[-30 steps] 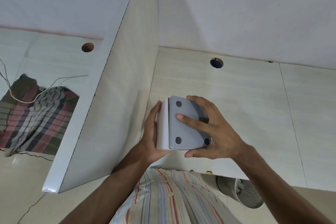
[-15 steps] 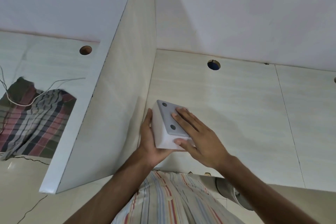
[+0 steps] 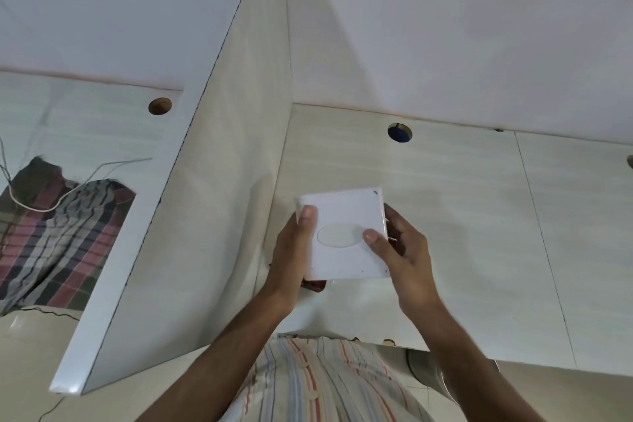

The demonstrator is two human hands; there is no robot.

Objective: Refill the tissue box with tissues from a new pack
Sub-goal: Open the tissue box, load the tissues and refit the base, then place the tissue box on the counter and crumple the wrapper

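Observation:
A white square tissue box (image 3: 344,212) with an oval opening in its upward face is held above the pale desk top (image 3: 479,216), close to the partition. My left hand (image 3: 294,250) grips its left side with the thumb on the top face. My right hand (image 3: 400,250) grips its right side, thumb beside the oval. Something small and dark red (image 3: 317,284) shows just under the box's near edge; I cannot tell what it is. No tissue pack is in view.
A tall white partition (image 3: 212,216) stands just left of the box. The desk top has a round cable hole (image 3: 399,132) at the back. Beyond the partition lie a checked cloth (image 3: 58,243), a thin white cable and another hole (image 3: 160,105). A metal bin (image 3: 428,370) sits below the desk edge.
The box has been turned over: its grey base with dark pads faced up before, now the white face with the oval opening does. Both hands shifted to grip its sides.

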